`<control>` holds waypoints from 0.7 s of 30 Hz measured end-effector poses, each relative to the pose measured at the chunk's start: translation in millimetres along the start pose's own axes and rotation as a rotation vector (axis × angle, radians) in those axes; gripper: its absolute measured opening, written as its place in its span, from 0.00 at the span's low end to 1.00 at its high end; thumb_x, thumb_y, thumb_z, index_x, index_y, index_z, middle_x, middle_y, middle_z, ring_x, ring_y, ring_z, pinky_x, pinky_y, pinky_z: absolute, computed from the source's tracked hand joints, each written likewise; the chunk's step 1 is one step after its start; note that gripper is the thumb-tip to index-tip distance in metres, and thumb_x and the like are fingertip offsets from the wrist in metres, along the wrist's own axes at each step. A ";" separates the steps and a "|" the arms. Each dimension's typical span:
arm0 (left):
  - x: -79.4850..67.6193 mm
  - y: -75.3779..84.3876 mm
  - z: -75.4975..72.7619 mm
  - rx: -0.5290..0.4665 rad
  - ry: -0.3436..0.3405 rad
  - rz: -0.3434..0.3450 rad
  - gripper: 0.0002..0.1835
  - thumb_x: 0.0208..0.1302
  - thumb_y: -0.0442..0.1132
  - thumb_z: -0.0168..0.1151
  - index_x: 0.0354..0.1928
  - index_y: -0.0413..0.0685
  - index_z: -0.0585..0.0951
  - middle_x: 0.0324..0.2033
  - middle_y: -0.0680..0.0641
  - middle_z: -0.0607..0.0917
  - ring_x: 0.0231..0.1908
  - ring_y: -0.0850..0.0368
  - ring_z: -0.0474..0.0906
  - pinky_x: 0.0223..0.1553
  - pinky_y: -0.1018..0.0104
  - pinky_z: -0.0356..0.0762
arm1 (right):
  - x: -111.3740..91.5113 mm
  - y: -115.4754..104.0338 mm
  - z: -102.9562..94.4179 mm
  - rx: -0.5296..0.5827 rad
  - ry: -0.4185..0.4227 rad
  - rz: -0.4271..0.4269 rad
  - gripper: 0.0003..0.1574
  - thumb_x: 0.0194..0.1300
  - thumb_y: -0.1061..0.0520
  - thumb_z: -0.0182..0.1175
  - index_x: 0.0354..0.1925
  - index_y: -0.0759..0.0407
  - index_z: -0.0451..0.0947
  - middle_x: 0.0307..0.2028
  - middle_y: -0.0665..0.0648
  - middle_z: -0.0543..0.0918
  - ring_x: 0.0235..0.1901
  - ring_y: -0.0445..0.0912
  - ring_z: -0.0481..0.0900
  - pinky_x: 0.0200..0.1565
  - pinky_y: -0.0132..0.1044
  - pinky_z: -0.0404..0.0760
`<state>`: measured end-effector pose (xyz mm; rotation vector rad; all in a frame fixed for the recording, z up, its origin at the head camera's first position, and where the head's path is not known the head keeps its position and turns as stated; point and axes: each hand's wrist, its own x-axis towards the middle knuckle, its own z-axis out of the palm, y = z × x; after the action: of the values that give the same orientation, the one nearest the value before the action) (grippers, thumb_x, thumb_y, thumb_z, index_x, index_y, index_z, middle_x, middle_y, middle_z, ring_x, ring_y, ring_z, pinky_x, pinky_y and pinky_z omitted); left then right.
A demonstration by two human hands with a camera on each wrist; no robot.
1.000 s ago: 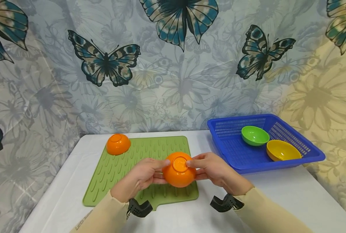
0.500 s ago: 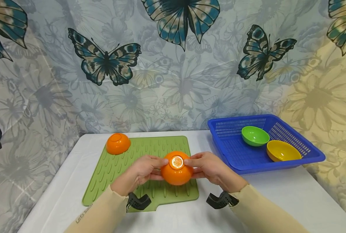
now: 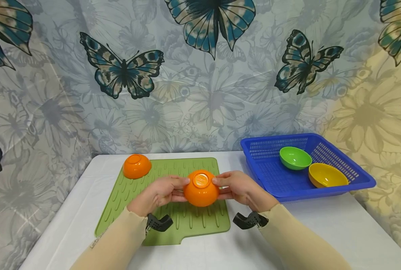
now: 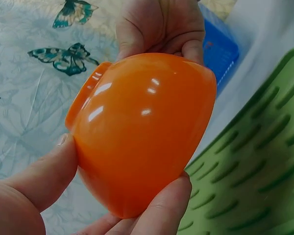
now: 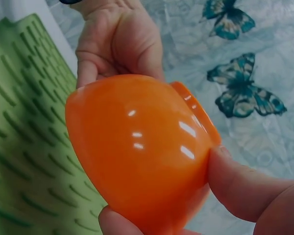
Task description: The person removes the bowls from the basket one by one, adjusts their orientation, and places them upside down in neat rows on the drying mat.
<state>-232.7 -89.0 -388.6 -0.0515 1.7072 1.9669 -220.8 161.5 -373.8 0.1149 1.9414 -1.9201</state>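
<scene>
Both hands hold an orange bowl above the green ridged mat, its foot ring turned upward and toward the head camera. The left hand grips the bowl's left side, thumb near the foot ring and fingers at the rim. On the opposite side the right hand grips it the same way. Both wrist views show the bowl pinched between thumb and fingers, its inside hidden. A second orange bowl lies upside down on the far left corner of the mat.
On the right stands a blue perforated basket holding a green bowl and a yellow bowl. The mat lies on a white-covered table. A butterfly-patterned cloth hangs behind.
Both hands have carried the held bowl slightly left and farther over the mat. Its tilt has varied a little. The other bowls and the basket stay where they were.
</scene>
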 end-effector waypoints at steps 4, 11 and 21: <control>12.9 5.9 -5.3 -0.016 0.023 -0.016 0.20 0.71 0.36 0.63 0.57 0.29 0.75 0.47 0.33 0.83 0.37 0.44 0.85 0.41 0.55 0.85 | 17.4 -2.5 0.7 0.031 0.023 0.021 0.25 0.69 0.61 0.63 0.57 0.78 0.71 0.44 0.66 0.80 0.37 0.55 0.85 0.40 0.47 0.86; 36.7 9.6 -22.9 -0.090 0.059 -0.054 0.21 0.71 0.35 0.62 0.60 0.28 0.74 0.45 0.33 0.84 0.41 0.40 0.85 0.43 0.51 0.84 | 54.5 -1.0 0.1 0.124 0.030 0.071 0.24 0.71 0.63 0.61 0.59 0.77 0.71 0.42 0.64 0.80 0.37 0.54 0.84 0.42 0.46 0.86; 62.3 8.0 -37.0 -0.178 0.106 -0.078 0.20 0.71 0.32 0.61 0.60 0.27 0.74 0.49 0.31 0.82 0.44 0.39 0.84 0.47 0.51 0.82 | 92.0 1.5 -3.4 0.205 0.046 0.109 0.17 0.71 0.67 0.59 0.55 0.74 0.74 0.42 0.63 0.81 0.40 0.54 0.83 0.45 0.48 0.85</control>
<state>-300.8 -101.3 -411.3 -0.2865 1.5644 2.0853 -305.2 144.5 -406.6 0.3191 1.7231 -2.0546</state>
